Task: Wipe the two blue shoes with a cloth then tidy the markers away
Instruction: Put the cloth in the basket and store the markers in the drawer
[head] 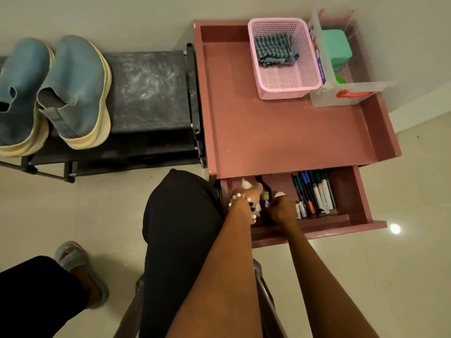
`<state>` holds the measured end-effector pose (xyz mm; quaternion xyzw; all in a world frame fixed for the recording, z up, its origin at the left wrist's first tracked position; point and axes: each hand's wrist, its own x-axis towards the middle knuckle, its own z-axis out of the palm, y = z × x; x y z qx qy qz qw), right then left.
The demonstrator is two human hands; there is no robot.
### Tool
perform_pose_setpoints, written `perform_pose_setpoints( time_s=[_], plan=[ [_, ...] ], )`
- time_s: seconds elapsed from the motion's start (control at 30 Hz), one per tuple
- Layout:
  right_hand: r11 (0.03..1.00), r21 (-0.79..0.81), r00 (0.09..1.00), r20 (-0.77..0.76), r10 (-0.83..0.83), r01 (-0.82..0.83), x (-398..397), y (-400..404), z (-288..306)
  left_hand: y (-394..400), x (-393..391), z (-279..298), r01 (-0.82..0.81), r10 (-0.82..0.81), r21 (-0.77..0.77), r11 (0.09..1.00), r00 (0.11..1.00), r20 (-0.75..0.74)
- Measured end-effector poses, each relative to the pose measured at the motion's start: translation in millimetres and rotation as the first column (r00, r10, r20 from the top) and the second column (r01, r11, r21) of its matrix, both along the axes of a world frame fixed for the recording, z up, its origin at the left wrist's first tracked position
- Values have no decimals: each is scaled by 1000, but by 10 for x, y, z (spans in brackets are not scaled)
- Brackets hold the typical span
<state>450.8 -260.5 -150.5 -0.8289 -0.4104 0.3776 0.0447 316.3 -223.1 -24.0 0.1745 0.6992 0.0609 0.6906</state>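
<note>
Pink drawer (361, 198) is hiding both fingers: left hand (246, 195) and right hand (283, 209) are reaching beside markers (314, 193), grips unclear.

Left hand (246, 195) and right hand (283, 208) side by side, seemingly curled.

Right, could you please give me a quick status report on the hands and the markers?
Left hand and right hand both down in open drawer. Markers lined up inside, right of hands. Cloth back in pink basket.

A pink basket (302, 76) stands beside a clear plastic box (341, 97) on the desk (280, 132).
</note>
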Motion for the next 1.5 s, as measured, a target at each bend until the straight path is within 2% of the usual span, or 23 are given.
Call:
perform_pose_setpoints(
  time_s=[0.13,0.2,0.23,0.27,0.3,0.37,0.4,0.43,0.5,0.6,0.7,0.77,0.87,0.97,1.03,1.1,1.17,1.23,1.3,1.37,1.4,1.43,1.5],
  plan=[
    [992,-61,977,176,120,-111,-42,-6,-95,-7,26,-44,33,-33,-7,999,999,-32],
    [997,-43,980,186,64,-57,-50,0,-57,-4,15,-50,88,-84,36,995,992,-94],
    [1000,4,990,140,4,-5,-61,3,24,-14,0,-15,113,-106,51,992,988,-112],
    [995,64,996,23,-81,79,-78,-3,137,-14,-12,27,115,-110,42,992,988,-113],
    [976,84,968,-171,-186,202,-114,-20,287,-23,-25,15,112,-108,38,993,988,-108],
    [922,-21,745,-583,-326,387,-163,-96,594,-31,-32,6,102,-99,33,994,992,-82],
    [919,-88,640,-693,-334,384,-166,-148,703,-34,-17,8,85,-79,59,995,993,-89],
    [929,-114,600,-735,-317,351,-162,-193,756,-39,-8,-2,85,-75,85,993,991,-113],
    [942,-119,652,-695,-304,313,-171,-216,779,-64,22,11,91,-81,76,993,989,-126],
    [944,-74,811,-493,-316,323,-191,-114,582,-65,3,50,112,-107,33,993,987,-122],
    [996,-31,975,-205,-84,79,-279,24,362,-57,-71,110,172,-159,57,983,969,-190],
    [991,-85,991,-91,96,-103,-385,66,291,-35,-139,117,179,-145,103,978,950,-275],
    [983,-140,993,-15,119,-119,-486,72,263,-8,-167,15,290,-178,207,934,882,-436],
    [999,-34,998,45,35,-33,-435,14,292,-5,-160,13,516,-283,335,788,788,-547],
    [995,77,996,60,-70,65,-328,-98,405,-31,-113,77,654,-361,449,609,732,-578],
    [972,188,983,95,-158,138,-174,-280,593,-79,-60,111,765,-396,514,388,642,-656],
    [910,324,942,122,-312,260,-19,-494,792,-137,-18,138,844,-356,509,170,534,-767],
    [786,434,845,97,-526,440,108,-689,930,-198,7,150,910,-383,415,15,388,-838],
    [658,394,706,29,-707,642,188,-811,956,-267,20,90,960,-468,265,-87,195,-862],
    [498,155,519,-166,-838,853,203,-814,925,-356,21,-12,980,-523,103,-172,-2,-852],
    [436,39,430,-268,-862,899,188,-789,904,-401,20,-73,977,-543,26,-213,-96,-834],
    [406,-28,372,-345,-862,913,158,-749,906,-441,16,-143,972,-557,-38,-232,-165,-814],
    [391,-38,347,-390,-853,920,120,-660,892,-484,10,-211,969,-559,-118,-215,-221,-799]
  ],
)
